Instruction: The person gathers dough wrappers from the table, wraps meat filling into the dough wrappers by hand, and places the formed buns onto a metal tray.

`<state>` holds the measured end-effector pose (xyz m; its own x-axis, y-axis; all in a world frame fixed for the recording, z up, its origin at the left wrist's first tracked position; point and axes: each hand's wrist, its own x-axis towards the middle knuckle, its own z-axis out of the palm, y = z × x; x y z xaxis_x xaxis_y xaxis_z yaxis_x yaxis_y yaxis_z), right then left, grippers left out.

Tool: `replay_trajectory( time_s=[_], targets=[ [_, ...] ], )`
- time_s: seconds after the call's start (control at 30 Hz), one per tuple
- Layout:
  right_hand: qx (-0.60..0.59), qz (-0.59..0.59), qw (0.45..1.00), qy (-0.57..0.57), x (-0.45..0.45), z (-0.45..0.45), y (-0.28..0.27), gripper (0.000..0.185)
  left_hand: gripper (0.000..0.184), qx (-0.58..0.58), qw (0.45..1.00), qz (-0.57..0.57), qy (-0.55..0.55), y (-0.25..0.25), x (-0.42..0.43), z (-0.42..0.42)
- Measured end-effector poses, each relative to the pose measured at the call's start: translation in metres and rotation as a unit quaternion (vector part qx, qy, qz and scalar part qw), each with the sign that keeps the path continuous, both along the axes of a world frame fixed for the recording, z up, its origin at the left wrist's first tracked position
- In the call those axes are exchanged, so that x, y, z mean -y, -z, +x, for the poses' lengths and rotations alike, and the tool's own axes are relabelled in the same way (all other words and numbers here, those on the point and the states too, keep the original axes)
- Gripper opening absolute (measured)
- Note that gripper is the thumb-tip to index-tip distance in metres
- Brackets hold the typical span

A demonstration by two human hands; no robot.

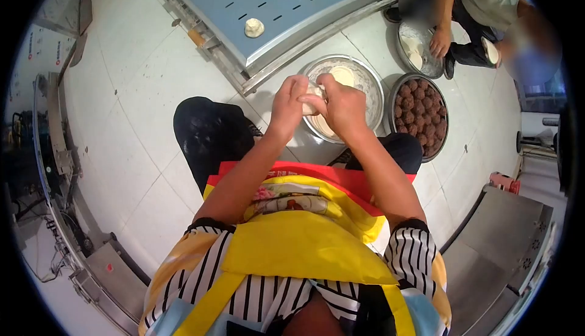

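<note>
Both my hands meet over the left side of a metal bowl point(378, 101). Between them is a piece of pale dough point(312, 99), partly hidden by fingers. My left hand point(289, 106) grips it from the left with its fingers bent. My right hand point(342, 103) pinches it from the right, with thumb and fingers curled round it. Flat pale dough rounds point(342, 76) lie in the bowl below. To the right of the bowl stands a round pan full of brown balls point(419, 106).
A blue slotted tray point(292, 8) on a metal frame holds a dough lump point(254, 28). At upper right a person's hand point(440, 42) is over another bowl point(402, 53) with dough. Metal equipment point(496, 238) stands at lower right.
</note>
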<state>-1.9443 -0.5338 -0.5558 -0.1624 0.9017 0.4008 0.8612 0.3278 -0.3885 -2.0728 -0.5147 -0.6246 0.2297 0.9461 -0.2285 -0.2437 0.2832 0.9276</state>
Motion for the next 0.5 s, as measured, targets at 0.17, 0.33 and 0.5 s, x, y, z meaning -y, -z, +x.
replay_trajectory(
  time_s=[0.17,0.33,0.5],
  targets=[
    [-0.008,0.038,0.995,-0.087,-0.006,0.013,0.003,0.025,0.058,0.072,0.995,-0.074,0.005,-0.009,-0.002,-0.001],
    [0.010,0.014,0.988,-0.154,-0.009,0.020,-0.014,0.017,0.069,0.468,0.715,-0.297,0.426,0.008,-0.015,-0.028],
    [-0.131,-0.035,0.988,-0.068,-0.012,0.028,-0.021,0.014,0.051,0.211,0.970,0.083,0.089,-0.024,0.008,0.001]
  ],
)
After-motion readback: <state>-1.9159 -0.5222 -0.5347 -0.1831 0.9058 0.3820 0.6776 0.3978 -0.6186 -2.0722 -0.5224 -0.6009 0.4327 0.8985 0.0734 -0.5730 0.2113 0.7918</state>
